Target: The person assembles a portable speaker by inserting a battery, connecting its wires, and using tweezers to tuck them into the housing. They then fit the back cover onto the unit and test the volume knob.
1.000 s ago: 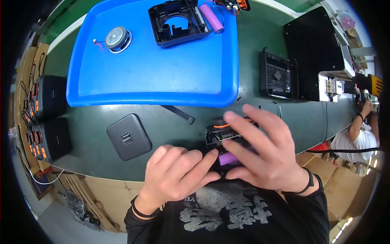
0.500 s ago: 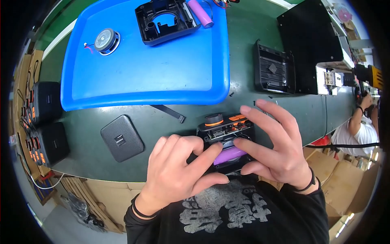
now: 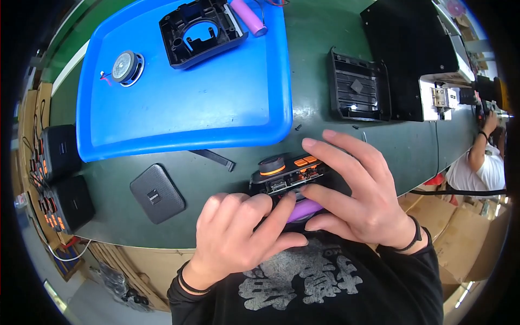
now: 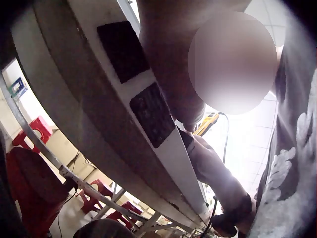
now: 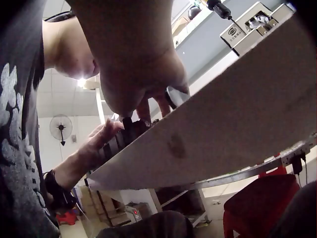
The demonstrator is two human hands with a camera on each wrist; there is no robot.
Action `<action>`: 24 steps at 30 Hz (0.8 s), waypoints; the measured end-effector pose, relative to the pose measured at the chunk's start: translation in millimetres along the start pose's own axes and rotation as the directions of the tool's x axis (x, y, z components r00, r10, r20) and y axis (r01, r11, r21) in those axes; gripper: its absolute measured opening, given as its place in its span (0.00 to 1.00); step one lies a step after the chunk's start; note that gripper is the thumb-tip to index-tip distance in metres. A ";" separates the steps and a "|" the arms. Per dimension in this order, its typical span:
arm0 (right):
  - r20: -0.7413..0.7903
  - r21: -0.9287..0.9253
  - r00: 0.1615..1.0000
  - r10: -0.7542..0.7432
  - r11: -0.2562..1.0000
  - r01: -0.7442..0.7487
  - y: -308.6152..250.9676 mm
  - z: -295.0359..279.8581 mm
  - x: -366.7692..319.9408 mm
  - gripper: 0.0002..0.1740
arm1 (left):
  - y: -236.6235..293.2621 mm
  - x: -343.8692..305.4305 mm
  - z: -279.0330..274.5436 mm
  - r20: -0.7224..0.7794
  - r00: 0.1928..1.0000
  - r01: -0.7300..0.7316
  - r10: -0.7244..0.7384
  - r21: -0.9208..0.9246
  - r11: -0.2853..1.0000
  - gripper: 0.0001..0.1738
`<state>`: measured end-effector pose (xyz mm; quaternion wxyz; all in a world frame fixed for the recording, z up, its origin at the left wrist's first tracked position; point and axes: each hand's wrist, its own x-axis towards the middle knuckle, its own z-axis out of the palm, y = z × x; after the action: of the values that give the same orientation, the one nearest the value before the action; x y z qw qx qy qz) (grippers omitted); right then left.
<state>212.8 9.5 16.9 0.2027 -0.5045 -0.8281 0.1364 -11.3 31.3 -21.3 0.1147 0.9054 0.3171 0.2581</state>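
A black device with an orange-ringed knob (image 3: pixel 272 166) and orange buttons lies at the table's near edge, its inside facing up. A purple cylinder (image 3: pixel 304 210) lies in its near part. My left hand (image 3: pixel 238 227) reaches in from the left, its index fingertip touching the inside of the device and its other fingers curled. My right hand (image 3: pixel 357 189) comes from the right with fingers spread; its index fingertip touches the inside beside the left one, and the thumb is by the purple cylinder. The fingers hide what lies right under the tips.
A blue tray (image 3: pixel 179 143) holds a speaker (image 3: pixel 128 67), a black housing (image 3: pixel 181 45) and another purple cylinder (image 3: pixel 249 17). A black cover (image 3: pixel 157 193) and a black strip (image 3: pixel 216 160) lie left. A black shell (image 3: pixel 360 89) and a machine (image 3: pixel 409 59) stand right; finished-looking black boxes (image 3: pixel 70 203) are far left.
The device has shifted left in the head view, along with the tray and table. My right hand's fingers have moved off the knob and buttons, uncovering them; both index fingertips are now close together inside.
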 end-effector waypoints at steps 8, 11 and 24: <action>0.003 -0.015 0.999 -0.051 0.999 0.051 5.6 3.8 -2.5 0.24 | 0.3 -2.4 1.6 0.009 1.000 -0.006 0.006 0.011 1.000 0.32; -0.004 -0.025 0.997 -0.073 0.997 0.072 6.4 5.7 -3.1 0.24 | 1.4 -1.4 1.9 0.007 1.000 -0.019 0.018 0.048 0.999 0.31; 0.018 -0.044 1.000 0.015 0.999 -0.014 -5.3 5.4 3.1 0.23 | 10.4 -3.2 3.9 -0.053 0.999 0.008 -0.001 0.140 0.990 0.27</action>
<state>204.9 9.7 15.1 0.1831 -0.5137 -0.8289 0.1242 -5.9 21.1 -22.0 0.0430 0.9034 0.3393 0.2587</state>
